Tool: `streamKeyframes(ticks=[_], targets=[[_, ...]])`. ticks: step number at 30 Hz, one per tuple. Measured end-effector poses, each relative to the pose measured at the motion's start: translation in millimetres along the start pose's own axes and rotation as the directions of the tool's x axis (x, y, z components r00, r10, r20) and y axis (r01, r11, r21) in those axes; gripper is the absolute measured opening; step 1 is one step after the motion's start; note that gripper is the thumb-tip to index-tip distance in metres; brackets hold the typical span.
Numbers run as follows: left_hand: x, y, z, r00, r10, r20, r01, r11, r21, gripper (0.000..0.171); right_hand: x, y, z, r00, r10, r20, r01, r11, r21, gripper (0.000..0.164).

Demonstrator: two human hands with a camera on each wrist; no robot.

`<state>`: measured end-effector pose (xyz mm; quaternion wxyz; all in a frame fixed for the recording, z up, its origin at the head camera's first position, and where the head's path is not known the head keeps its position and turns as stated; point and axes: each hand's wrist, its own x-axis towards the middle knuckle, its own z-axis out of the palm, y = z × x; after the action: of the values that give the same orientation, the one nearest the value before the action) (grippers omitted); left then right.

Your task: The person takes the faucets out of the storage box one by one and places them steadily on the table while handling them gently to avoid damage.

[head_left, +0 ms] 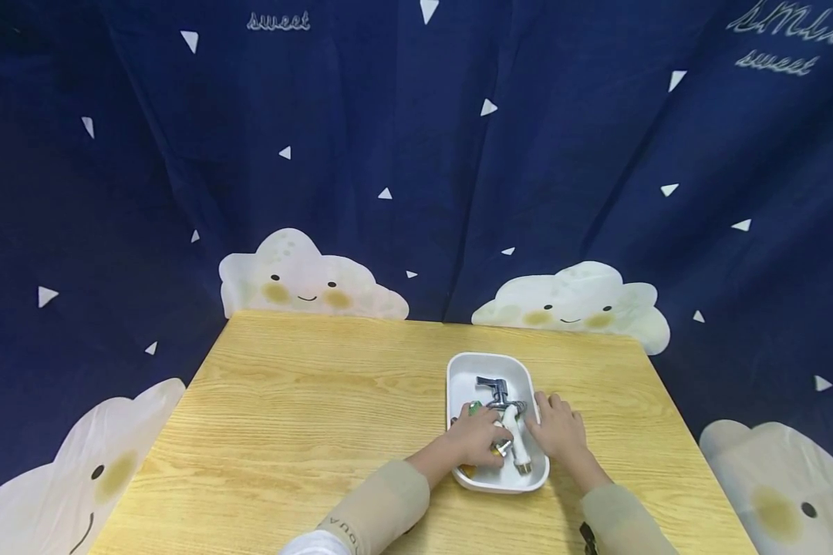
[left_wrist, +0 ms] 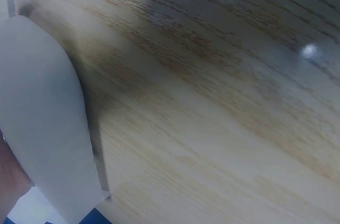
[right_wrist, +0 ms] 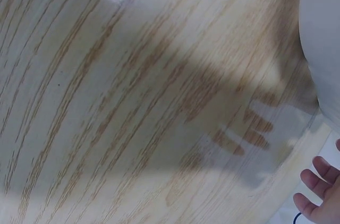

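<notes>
A white basin stands on the wooden table, holding several fittings. Toward its far end lies a chrome faucet with a lever handle. A white spout-like piece with a brass-coloured threaded end lies along the right side. My left hand reaches into the basin from the left, over a small green item and an orange item, both partly covered. Whether its fingers grip anything is hidden. My right hand rests at the basin's right rim, fingers extended; several fingers show in the right wrist view.
The light wooden table extends widely left of the basin and more narrowly to its right. Behind and beside it hangs a dark blue curtain with clouds and triangles. Both wrist views mostly show table grain and the basin's outer wall.
</notes>
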<state>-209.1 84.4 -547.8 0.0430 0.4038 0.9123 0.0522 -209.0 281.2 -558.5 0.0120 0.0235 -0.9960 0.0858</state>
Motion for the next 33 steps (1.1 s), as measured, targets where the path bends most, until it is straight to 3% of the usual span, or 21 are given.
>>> streamKeyframes(ticks=[8,20,33], targets=[[-3.7,1.0,-2.3,1.0,-0.02,-0.01,0.019,0.999,-0.044,0.046,0.7,1.4,1.3,1.0,0.003,0.013,-0.003,1.0,0.005,0.051],[-12.6,-0.3,-5.8,0.994,-0.029,-0.102,0.016,0.993,-0.12,0.046,0.4,1.4,0.2,1.0,-0.005,-0.011,0.005,1.0,0.013,0.049],[-20.0,-2.7,-4.0,0.984,-0.043,-0.174,0.018,0.989,-0.146,0.045,-1.2,1.6,2.7,0.999,-0.005,-0.037,0.006,1.0,0.021,0.047]])
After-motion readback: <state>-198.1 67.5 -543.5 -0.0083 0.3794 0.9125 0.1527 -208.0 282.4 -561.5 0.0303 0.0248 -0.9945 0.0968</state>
